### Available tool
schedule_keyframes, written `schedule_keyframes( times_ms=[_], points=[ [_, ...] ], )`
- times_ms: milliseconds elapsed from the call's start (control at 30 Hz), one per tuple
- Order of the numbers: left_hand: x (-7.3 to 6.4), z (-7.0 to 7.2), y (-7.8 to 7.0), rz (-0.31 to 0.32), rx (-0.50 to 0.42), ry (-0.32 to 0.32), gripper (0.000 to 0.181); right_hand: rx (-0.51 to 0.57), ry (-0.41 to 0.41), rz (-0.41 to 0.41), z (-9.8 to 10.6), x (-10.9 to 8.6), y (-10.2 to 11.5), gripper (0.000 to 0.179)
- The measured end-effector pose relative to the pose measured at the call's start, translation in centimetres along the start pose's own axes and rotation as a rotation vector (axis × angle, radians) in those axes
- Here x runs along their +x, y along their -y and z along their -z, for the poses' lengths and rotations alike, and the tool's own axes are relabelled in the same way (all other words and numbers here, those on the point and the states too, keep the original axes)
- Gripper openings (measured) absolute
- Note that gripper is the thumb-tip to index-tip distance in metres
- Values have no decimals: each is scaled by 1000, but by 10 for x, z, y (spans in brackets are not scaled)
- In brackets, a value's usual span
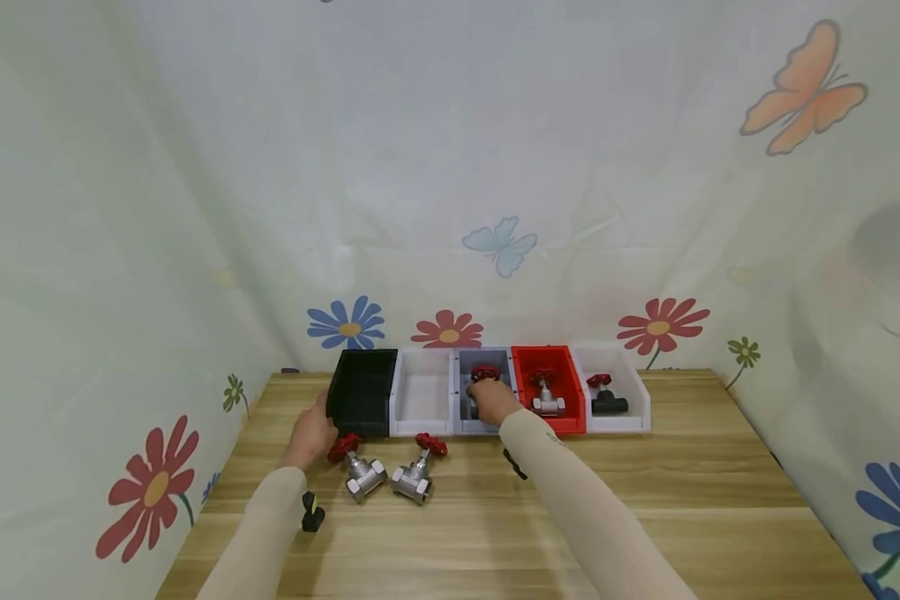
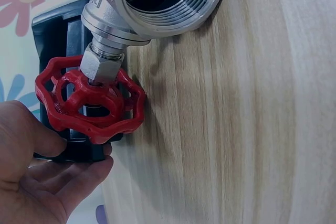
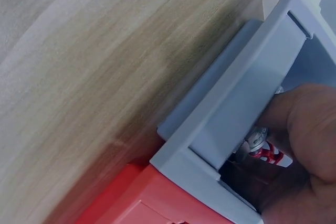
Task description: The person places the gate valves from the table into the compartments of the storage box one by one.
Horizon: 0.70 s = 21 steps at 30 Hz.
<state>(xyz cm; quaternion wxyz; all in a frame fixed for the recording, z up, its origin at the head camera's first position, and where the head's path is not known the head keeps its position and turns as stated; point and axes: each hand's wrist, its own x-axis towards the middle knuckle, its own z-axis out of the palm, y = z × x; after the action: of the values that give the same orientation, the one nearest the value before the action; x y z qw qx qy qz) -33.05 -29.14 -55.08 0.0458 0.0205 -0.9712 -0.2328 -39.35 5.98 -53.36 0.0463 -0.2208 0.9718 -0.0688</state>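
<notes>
My left hand (image 1: 312, 432) pinches the left side of a black bin (image 1: 362, 396); in the left wrist view the thumb and fingers clasp its wall. My right hand (image 1: 493, 400) reaches down into the grey bin (image 1: 483, 428), its fingers curled round a metal gate valve (image 3: 257, 139) with a red handwheel (image 1: 484, 372). Most of that valve is hidden by the hand and the bin wall. On the table before the black bin lie two steel valves with red handwheels, a left one (image 1: 365, 477) near my left hand and a right one (image 1: 414, 479).
The bins stand in a row against a flowered curtain. A white bin (image 1: 422, 427) sits between black and grey. To the right, a red bin (image 1: 574, 417) holds a steel valve (image 1: 547, 405), and another white bin (image 1: 636, 422) holds a black-bodied valve (image 1: 609, 403).
</notes>
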Motion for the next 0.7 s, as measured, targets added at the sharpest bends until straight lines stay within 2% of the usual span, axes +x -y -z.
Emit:
schedule_keyframes(
  times_ms=[100,367,700],
  points=[
    [-2,-1,-1,3,-6,2,71,0,9,-4,3,-3,0,29],
    [-2,-1,-2,-2,-8,0,72,11,-26,-13,10,-6,0,38],
    [-3,2,-5,-6,4,-12,72,50,-114,69,35,-24,3,46]
  ],
)
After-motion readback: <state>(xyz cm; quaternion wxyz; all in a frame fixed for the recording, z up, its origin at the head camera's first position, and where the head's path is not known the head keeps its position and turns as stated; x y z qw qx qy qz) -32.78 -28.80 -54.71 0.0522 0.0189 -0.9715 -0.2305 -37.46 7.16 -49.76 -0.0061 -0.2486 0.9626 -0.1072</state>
